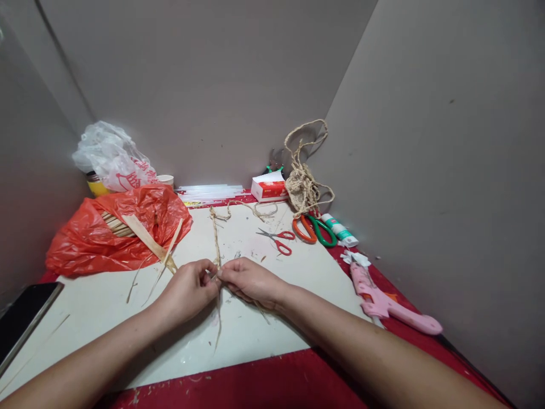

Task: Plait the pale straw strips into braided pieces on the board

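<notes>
A thin twisted straw cord runs from the back of the white board toward me, its far part curling to the right. Near its close end, my left hand pinches it between thumb and fingers. My right hand pinches the same spot from the other side, fingertips almost touching the left ones. Below the hands, loose straw strands hang toward the front of the board. Small scissors with red handles lie partly spread to the right, beyond my right hand.
At left are a red plastic bag with straw strips and a phone. Glue sticks, a red-white box and a rope bundle line the back. A pink glue gun lies right.
</notes>
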### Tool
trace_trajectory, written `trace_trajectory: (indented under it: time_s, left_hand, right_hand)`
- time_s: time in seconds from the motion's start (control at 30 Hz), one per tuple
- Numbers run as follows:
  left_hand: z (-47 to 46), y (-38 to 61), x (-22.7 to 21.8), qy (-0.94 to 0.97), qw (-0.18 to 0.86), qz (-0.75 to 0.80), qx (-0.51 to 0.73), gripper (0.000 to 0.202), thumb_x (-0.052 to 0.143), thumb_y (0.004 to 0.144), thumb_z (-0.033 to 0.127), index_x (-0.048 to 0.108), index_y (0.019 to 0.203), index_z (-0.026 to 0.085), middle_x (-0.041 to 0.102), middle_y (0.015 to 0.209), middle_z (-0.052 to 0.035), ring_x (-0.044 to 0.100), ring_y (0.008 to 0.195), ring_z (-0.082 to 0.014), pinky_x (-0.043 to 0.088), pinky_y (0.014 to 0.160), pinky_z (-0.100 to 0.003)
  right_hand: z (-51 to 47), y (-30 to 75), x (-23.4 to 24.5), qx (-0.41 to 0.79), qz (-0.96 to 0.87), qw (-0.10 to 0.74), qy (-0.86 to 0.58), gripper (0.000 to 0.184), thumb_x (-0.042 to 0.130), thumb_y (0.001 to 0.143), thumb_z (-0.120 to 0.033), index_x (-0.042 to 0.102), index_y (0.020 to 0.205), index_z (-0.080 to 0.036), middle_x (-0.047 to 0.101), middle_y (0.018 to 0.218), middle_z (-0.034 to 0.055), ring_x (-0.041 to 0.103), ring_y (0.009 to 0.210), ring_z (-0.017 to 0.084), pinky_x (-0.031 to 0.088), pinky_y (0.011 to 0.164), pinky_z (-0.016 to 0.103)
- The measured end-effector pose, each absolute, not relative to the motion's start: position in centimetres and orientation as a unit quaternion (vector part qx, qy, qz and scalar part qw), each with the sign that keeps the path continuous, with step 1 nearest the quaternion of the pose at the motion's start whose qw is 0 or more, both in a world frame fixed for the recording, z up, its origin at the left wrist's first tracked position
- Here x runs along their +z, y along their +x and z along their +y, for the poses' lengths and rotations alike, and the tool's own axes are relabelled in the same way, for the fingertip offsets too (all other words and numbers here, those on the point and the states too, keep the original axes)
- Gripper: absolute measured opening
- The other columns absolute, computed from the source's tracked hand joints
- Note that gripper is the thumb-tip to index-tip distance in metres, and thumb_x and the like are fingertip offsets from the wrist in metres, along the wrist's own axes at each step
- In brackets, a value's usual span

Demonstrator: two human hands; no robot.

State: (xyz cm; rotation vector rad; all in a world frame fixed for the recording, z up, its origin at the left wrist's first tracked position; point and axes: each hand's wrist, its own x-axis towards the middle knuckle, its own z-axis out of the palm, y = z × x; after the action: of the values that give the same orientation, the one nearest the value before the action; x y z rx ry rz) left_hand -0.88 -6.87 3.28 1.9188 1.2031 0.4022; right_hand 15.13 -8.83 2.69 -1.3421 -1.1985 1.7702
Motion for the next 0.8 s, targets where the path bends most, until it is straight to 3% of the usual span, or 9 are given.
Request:
trace_trajectory:
  time_s: [0.13, 0.33, 0.47, 0.6, 0.8]
  left_hand:
    - [-6.5, -1.1, 3.8, 0.736, 0.479, 0.457, 0.144, 0.026, 0.049, 0.075, 0.033, 0.062, 0.085, 0.013, 0.051, 0.054, 0.0031, 0.038, 0.047, -0.0082, 0.026, 0.047, -0.020]
    - [-4.9, -2.3, 5.0, 0.711, 0.518, 0.464, 0.103, 0.028, 0.047, 0.070, 0.026, 0.066, 0.087, 0.013, 0.054, 0.057, 0.0025, 0.039, 0.046, -0.0076, 0.028, 0.047, -0.019]
    - [-3.9, -3.3, 5.4, 0.734, 0.473, 0.472, 0.122, 0.029, 0.050, 0.068, 0.026, 0.065, 0.090, 0.014, 0.056, 0.057, 0.0022, 0.046, 0.049, -0.0099, 0.033, 0.048, -0.020]
    - [-2.2, -5.4, 6.1, 0.720, 0.381, 0.536, 0.221, 0.033, 0.053, 0.069, 0.031, 0.062, 0.094, 0.012, 0.061, 0.064, -0.0011, 0.053, 0.056, -0.0133, 0.039, 0.053, -0.022]
    - [0.9, -7.3, 7.8, 0.741, 0.184, 0.576, 0.291, 0.024, 0.052, 0.070, 0.036, 0.061, 0.076, 0.014, 0.062, 0.067, -0.0016, 0.053, 0.060, -0.0129, 0.039, 0.057, -0.022]
  right_hand:
    - [-8.6, 15.0, 2.7, 0.671, -0.451, 0.308, -0.502, 0.023, 0.048, 0.081, -0.028, 0.056, 0.064, -0.015, 0.032, 0.036, -0.0106, 0.019, 0.028, 0.003, 0.010, 0.029, 0.019]
    - [-8.1, 15.5, 1.9, 0.714, -0.427, 0.310, -0.460, 0.019, 0.046, 0.078, -0.024, 0.051, 0.062, -0.016, 0.031, 0.035, -0.0108, 0.015, 0.028, 0.003, 0.011, 0.028, 0.017]
    - [-7.7, 16.0, 1.5, 0.747, -0.393, 0.288, -0.453, 0.015, 0.046, 0.077, -0.024, 0.048, 0.063, -0.017, 0.028, 0.038, -0.0115, 0.012, 0.030, 0.003, 0.008, 0.028, 0.015]
    - [-7.7, 16.2, 1.5, 0.758, -0.383, 0.280, -0.447, 0.014, 0.046, 0.076, -0.022, 0.048, 0.063, -0.017, 0.025, 0.038, -0.0115, 0.010, 0.032, 0.003, 0.007, 0.029, 0.015]
    - [-7.9, 15.9, 1.8, 0.753, -0.383, 0.286, -0.452, 0.016, 0.047, 0.075, -0.023, 0.048, 0.061, -0.016, 0.023, 0.038, -0.0112, 0.010, 0.033, 0.003, 0.007, 0.029, 0.015]
